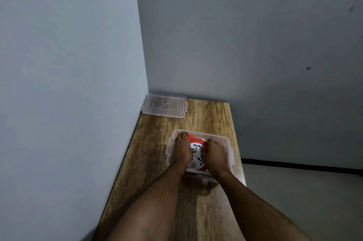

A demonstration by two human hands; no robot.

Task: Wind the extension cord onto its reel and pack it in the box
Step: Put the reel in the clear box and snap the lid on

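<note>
A red reel with a white socket face (pixel 197 154) lies flat inside a clear plastic box (pixel 230 154) on the wooden table (pixel 157 142). My left hand (pixel 182 149) grips the reel's left side, fingers curled over its far rim. On the right side my right hand (pixel 215 153) holds the reel the same way. Both hands are down inside the box. The cord itself is hidden from view.
The box's clear lid (pixel 165 105) lies flat at the table's far left corner, against the wall. The table runs along the left wall; its right edge drops to a grey floor (pixel 304 201).
</note>
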